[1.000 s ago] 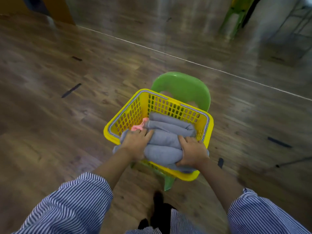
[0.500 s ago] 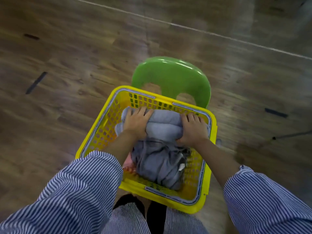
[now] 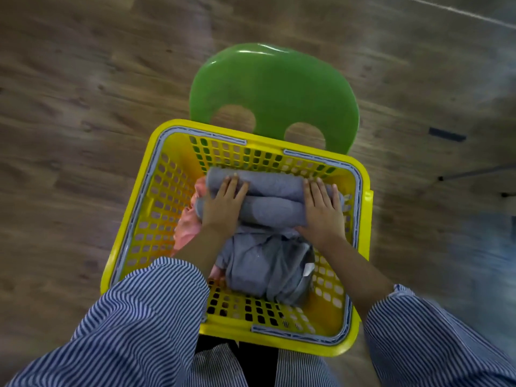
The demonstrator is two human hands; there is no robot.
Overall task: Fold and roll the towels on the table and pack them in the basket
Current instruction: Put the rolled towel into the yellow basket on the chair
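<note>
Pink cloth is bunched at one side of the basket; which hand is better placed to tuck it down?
Probably the left hand: it rests on the grey rolls right beside the pink cloth. The right hand lies at the rolls' opposite end in the basket.

There is a single view, from a camera worn on the person's head, looking almost straight down past striped blue-and-white sleeves (image 3: 134,325) at both forearms. It sits close above the square yellow plastic mesh basket (image 3: 360,247), which fills the middle of the frame, with the glossy green plastic chair back (image 3: 276,88) just beyond its far rim. The wide-angle lens bends the brown wood-plank floor (image 3: 72,113) outward at the edges, and those edges are blurred. No second view is given, so nothing is shared.
</note>
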